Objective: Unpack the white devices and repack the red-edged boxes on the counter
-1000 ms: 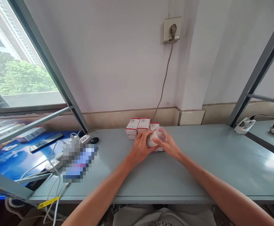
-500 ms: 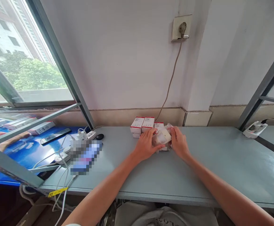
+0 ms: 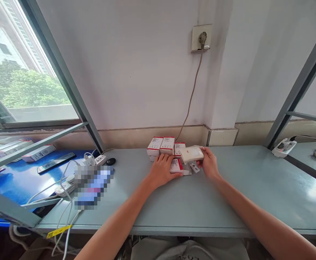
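Observation:
In my right hand (image 3: 210, 162) is a pale, flat bagged packet (image 3: 192, 154), gripped by its right end above the table. My left hand (image 3: 161, 170) lies around the left side of a small red-and-white carton (image 3: 176, 165), thumb in front and fingers behind. That carton has an open flap at its right, and a small white piece with dark markings (image 3: 194, 167) lies beside it. Behind my left hand stand stacked red-and-white cartons (image 3: 155, 143), with another carton (image 3: 179, 147) partly hidden by the packet.
On the left lie a black mouse (image 3: 110, 161), a power strip (image 3: 100, 160), cables and a blurred phone (image 3: 94, 189). A metal frame post (image 3: 63, 72) divides off a blue table (image 3: 17, 177) where another person's hand shows. A white adapter (image 3: 284, 147) sits at the right.
My left hand has let go of the packet and moved down-left to the small carton. My right hand now holds the packet alone. The camera view has shifted slightly.

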Motion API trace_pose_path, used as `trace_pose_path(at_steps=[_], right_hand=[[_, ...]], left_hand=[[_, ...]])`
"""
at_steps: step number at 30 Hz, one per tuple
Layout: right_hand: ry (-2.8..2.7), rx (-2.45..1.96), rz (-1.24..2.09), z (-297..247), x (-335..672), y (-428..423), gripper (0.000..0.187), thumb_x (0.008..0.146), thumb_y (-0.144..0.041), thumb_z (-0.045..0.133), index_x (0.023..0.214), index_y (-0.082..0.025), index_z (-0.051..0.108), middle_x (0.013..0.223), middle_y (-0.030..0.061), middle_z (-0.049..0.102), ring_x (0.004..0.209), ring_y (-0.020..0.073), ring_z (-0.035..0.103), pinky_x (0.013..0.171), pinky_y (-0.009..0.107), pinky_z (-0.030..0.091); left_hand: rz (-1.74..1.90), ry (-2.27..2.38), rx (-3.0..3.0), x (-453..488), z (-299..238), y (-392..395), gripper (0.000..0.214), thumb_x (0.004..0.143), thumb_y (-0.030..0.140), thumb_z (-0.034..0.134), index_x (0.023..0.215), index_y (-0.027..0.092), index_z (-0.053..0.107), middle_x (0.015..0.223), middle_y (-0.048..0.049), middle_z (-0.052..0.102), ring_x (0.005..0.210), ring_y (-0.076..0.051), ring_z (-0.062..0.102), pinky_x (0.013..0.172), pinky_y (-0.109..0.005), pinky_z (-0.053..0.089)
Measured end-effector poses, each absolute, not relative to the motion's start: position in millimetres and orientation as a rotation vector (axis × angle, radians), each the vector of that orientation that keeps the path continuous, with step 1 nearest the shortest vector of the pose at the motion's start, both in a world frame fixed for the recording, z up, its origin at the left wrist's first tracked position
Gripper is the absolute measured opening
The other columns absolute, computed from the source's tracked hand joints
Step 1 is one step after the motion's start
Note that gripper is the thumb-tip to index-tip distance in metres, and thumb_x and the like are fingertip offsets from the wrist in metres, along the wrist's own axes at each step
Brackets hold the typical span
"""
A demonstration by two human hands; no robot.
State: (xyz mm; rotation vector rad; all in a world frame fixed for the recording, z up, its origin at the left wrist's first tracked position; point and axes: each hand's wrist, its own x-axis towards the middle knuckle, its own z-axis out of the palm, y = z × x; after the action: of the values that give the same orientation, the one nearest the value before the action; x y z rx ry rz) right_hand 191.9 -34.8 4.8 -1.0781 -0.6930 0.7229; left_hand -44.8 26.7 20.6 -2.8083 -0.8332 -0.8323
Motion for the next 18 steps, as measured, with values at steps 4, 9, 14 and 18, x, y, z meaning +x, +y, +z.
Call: trace_pose_path(at_steps=[4,9,14,18], right_hand=[[-0.648,-1.045,0.788,4,190,-36,0.046,0.077,-0.061,0.072,0.101,-0.022,0.064,0.057,-0.0053,0.063,0.041,0.0123,0.048,0.039,0.024,0.034],[-0.651,-1.084,0.803,6,187,-39,0.045,0.079,-0.063,0.07,0.098,-0.022,0.063,0.051,-0.0073,0.056,0.039,0.0132,0.049,0.038,0.023,0.033],[-0.662,-1.158,0.747,7,186,-39,0.046,0.083,-0.067,0.067,0.095,-0.024,0.059,0.048,-0.0075,0.053,0.039,0.0141,0.048,0.038,0.024,0.034],[-0.691,-1.21,0.661,8,184,-41,0.046,0.088,-0.069,0.064,0.094,-0.025,0.057,0.054,-0.0064,0.056,0.041,0.0142,0.049,0.04,0.025,0.035]], left_hand=[[-1.007,-0.89,-2.823,-42,26,22,0.075,0.087,0.077,0.078,0.138,0.024,0.062,0.127,-0.0115,0.072,0.118,-0.035,0.069,0.103,-0.05,0.056],[-1.258,-0.935,-2.708,-38,35,15,0.076,0.088,0.07,0.082,0.143,0.026,0.053,0.134,-0.0124,0.068,0.119,-0.033,0.069,0.101,-0.048,0.055],[-1.285,-0.938,-2.678,-39,36,15,0.077,0.087,0.067,0.085,0.144,0.026,0.053,0.136,-0.0129,0.067,0.121,-0.034,0.067,0.102,-0.047,0.054],[-1.245,-0.923,-2.664,-39,33,17,0.077,0.087,0.067,0.085,0.147,0.028,0.056,0.136,-0.0121,0.068,0.12,-0.034,0.069,0.101,-0.047,0.055]])
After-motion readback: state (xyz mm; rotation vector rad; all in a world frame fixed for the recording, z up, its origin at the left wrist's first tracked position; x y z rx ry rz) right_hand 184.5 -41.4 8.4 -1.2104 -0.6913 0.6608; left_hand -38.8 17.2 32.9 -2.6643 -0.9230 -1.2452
